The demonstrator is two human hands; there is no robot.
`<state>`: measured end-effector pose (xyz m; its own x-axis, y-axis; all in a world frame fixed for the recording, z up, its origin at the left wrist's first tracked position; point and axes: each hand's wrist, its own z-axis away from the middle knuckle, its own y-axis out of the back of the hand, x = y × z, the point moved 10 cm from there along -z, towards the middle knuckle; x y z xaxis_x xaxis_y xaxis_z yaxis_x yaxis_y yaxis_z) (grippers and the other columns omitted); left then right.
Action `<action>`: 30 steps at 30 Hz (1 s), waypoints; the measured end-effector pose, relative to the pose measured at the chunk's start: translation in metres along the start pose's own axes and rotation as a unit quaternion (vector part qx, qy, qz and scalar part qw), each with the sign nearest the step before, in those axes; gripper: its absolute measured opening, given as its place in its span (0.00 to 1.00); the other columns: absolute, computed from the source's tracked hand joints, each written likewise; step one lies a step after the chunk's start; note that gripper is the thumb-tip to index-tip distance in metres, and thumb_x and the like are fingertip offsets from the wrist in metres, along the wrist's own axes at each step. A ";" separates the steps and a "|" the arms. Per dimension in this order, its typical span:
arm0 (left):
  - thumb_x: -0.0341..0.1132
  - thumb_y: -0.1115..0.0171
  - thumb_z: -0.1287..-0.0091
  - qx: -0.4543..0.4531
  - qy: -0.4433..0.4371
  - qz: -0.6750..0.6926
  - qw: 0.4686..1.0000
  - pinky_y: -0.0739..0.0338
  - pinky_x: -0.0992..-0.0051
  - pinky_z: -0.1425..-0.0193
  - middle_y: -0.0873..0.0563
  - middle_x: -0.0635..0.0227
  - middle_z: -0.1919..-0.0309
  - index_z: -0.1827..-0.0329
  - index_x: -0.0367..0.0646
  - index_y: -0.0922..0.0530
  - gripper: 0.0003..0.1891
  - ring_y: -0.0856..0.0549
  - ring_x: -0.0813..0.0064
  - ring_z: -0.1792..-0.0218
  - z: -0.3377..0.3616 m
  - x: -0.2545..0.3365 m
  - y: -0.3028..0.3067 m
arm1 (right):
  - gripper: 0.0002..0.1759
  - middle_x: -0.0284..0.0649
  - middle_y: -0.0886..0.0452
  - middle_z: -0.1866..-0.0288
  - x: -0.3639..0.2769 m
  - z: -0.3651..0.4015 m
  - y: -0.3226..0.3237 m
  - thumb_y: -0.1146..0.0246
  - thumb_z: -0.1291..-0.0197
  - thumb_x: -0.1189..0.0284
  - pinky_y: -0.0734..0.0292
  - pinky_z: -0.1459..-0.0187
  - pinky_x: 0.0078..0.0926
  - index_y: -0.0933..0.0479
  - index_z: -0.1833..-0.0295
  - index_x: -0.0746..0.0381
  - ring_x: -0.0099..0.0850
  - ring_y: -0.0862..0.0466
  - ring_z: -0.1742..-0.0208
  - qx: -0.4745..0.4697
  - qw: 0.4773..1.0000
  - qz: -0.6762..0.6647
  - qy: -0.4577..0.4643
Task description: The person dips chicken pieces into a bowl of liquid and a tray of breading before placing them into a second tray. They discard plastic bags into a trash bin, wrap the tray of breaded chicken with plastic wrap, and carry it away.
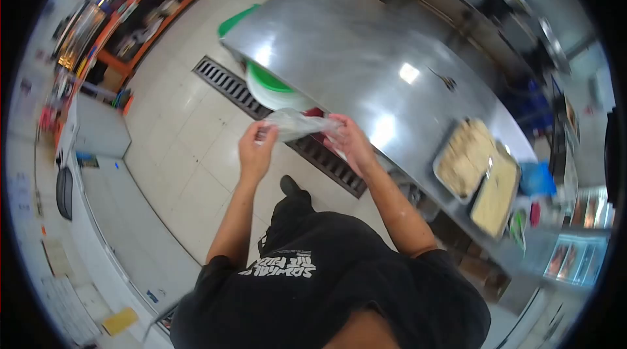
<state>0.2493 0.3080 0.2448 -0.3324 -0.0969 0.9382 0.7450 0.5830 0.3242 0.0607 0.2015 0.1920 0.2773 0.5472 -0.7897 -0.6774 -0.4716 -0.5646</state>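
A clear, crumpled plastic bag is stretched between my two hands, in front of my body and beside the steel table's near edge. My left hand pinches its left end, thumb and fingers pressed together. At the other end, the fingers of my right hand are closed around the bunched plastic. Something dark red shows just behind the bag near my right hand. Beyond the bag, a white tub with a green inside sits partly under the table.
On the steel table lie a pair of scissors and two trays of pale food, one tray beside another. A blue bag is past them. A floor drain grate runs below. At left stand a white chest and orange shelves.
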 end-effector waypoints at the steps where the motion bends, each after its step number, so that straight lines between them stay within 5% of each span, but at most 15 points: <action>1: 0.33 0.40 0.36 -0.013 0.031 0.085 0.996 0.27 0.79 0.59 0.17 0.70 0.68 0.53 0.36 0.22 0.12 0.21 0.83 0.65 -0.016 -0.026 0.012 | 0.21 0.42 0.27 0.44 0.013 -0.023 -0.037 0.50 0.33 0.66 0.25 0.44 0.37 0.36 0.38 0.63 0.35 0.22 0.46 -0.019 1.000 0.015 -0.011; 4: 0.34 0.45 0.33 -0.137 0.106 0.265 0.949 0.25 0.78 0.54 0.18 0.67 0.61 0.51 0.37 0.23 0.12 0.20 0.80 0.58 -0.042 -0.074 -0.001 | 0.24 0.42 0.27 0.44 0.078 -0.080 -0.112 0.50 0.30 0.58 0.20 0.52 0.35 0.37 0.37 0.62 0.34 0.20 0.49 -0.082 0.985 0.048 -0.143; 8: 0.34 0.48 0.32 -0.209 0.234 0.333 0.889 0.23 0.75 0.49 0.19 0.63 0.55 0.47 0.38 0.24 0.14 0.17 0.75 0.55 -0.111 -0.122 0.036 | 0.21 0.41 0.23 0.53 0.108 -0.192 -0.137 0.48 0.31 0.64 0.17 0.63 0.25 0.37 0.38 0.63 0.29 0.18 0.60 -0.062 0.977 0.160 -0.124; 14: 0.40 0.49 0.37 -0.091 0.282 0.220 0.929 0.25 0.75 0.56 0.17 0.67 0.55 0.51 0.42 0.24 0.16 0.18 0.75 0.55 -0.310 -0.233 0.154 | 0.14 0.39 0.21 0.58 0.093 -0.340 -0.164 0.50 0.34 0.70 0.26 0.74 0.21 0.33 0.46 0.63 0.23 0.21 0.70 0.043 0.975 0.217 0.006; 16: 0.40 0.50 0.36 0.026 0.263 0.119 0.957 0.26 0.77 0.68 0.17 0.71 0.62 0.56 0.44 0.22 0.13 0.19 0.80 0.63 -0.389 -0.316 0.189 | 0.15 0.37 0.23 0.61 0.121 -0.388 -0.181 0.52 0.35 0.71 0.29 0.75 0.20 0.34 0.45 0.62 0.22 0.23 0.71 0.040 0.986 0.163 -0.022; 17: 0.40 0.50 0.36 0.015 0.263 0.103 0.959 0.26 0.77 0.68 0.17 0.71 0.62 0.56 0.44 0.22 0.13 0.19 0.80 0.63 -0.426 -0.348 0.191 | 0.15 0.35 0.24 0.63 0.139 -0.414 -0.191 0.53 0.36 0.71 0.32 0.76 0.19 0.35 0.44 0.61 0.21 0.26 0.73 0.034 0.992 0.117 -0.045; 19: 0.42 0.49 0.37 -0.061 0.282 0.038 0.957 0.26 0.76 0.65 0.17 0.71 0.63 0.57 0.44 0.22 0.13 0.21 0.79 0.66 -0.498 -0.401 0.181 | 0.18 0.35 0.30 0.61 0.184 -0.468 -0.206 0.54 0.38 0.70 0.31 0.71 0.20 0.40 0.42 0.57 0.22 0.28 0.69 0.008 0.987 0.135 -0.084; 21: 0.45 0.49 0.37 -0.120 0.293 -0.045 0.947 0.25 0.71 0.57 0.17 0.65 0.58 0.52 0.41 0.22 0.19 0.20 0.72 0.58 -0.559 -0.460 0.167 | 0.21 0.38 0.32 0.56 0.230 -0.515 -0.212 0.53 0.39 0.69 0.31 0.64 0.22 0.44 0.41 0.59 0.24 0.29 0.60 0.029 0.982 0.153 -0.106; 23: 0.49 0.50 0.38 -0.166 0.262 -0.125 0.942 0.28 0.67 0.47 0.18 0.57 0.52 0.45 0.38 0.24 0.26 0.22 0.64 0.50 -0.638 -0.544 0.146 | 0.18 0.46 0.36 0.52 0.268 -0.558 -0.211 0.54 0.39 0.71 0.31 0.50 0.34 0.47 0.45 0.64 0.36 0.28 0.50 0.031 0.946 0.322 -0.009; 25: 0.51 0.50 0.39 -0.120 0.392 -0.044 0.911 0.33 0.67 0.40 0.23 0.52 0.44 0.41 0.33 0.27 0.31 0.25 0.61 0.45 -0.671 -0.626 0.129 | 0.18 0.50 0.35 0.53 0.279 -0.581 -0.215 0.54 0.39 0.71 0.34 0.45 0.37 0.47 0.46 0.66 0.43 0.28 0.49 0.043 0.944 0.326 -0.010; 29: 0.50 0.50 0.39 -0.110 0.397 0.004 0.911 0.34 0.68 0.40 0.26 0.52 0.42 0.43 0.31 0.27 0.31 0.25 0.63 0.45 -0.716 -0.663 0.083 | 0.18 0.53 0.34 0.55 0.298 -0.611 -0.205 0.53 0.40 0.72 0.34 0.46 0.36 0.47 0.46 0.65 0.45 0.26 0.52 0.064 0.947 0.283 -0.140; 30: 0.49 0.50 0.40 -0.058 0.442 0.103 0.889 0.34 0.67 0.39 0.26 0.53 0.42 0.42 0.32 0.28 0.30 0.25 0.63 0.45 -0.714 -0.677 0.076 | 0.20 0.54 0.32 0.55 0.306 -0.614 -0.199 0.53 0.40 0.72 0.34 0.44 0.38 0.46 0.44 0.66 0.48 0.26 0.49 0.084 0.942 0.285 -0.156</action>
<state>0.9439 -0.1583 -0.2785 0.3646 -0.6243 0.6909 0.8090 0.5797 0.0969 0.6981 0.0382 -0.0847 -0.3596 0.4278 -0.8293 -0.7612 -0.6485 -0.0045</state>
